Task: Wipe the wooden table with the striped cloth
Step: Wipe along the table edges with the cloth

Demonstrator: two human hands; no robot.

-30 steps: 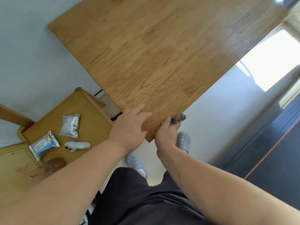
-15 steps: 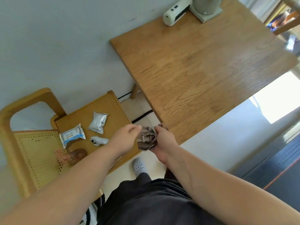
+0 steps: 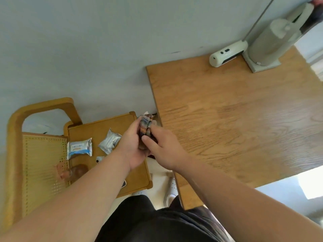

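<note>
- Both hands pinch the striped cloth [image 3: 146, 127] between them: left hand [image 3: 132, 145] cups it from the left w/ fingers curled round, right hand [image 3: 163, 149] presses in from the right, thumb on its near face.
- Cloth is bunched into a tight wad, held in the air just off the table's left edge, not touching the wood. Looks like it's being folded or gathered into a pad before wiping, judging by the two-handed squeeze.
- Wooden table [image 3: 244, 128] lies right of the hands; its left edge runs from the far corner by the wall down toward the person's legs. Near-right edge cuts diagonally above the bright floor.
- Open room: most of the top is bare, so long strokes to the right and away should be free.
- Obstacles sit only at the far side by the wall: white handheld device [image 3: 227, 53] lying flat, and beside it a grey stand [image 3: 265, 44] on a square base. Wiping there will prob. need going around or lifting them.
- Left of the table, lower down: small wooden tray-top [image 3: 97, 130] w/ two foil packets [image 3: 79, 148] [image 3: 109, 143], plus a cane-seat chair [image 3: 40, 154]. Not part of the job; keep the left elbow off them.
</note>
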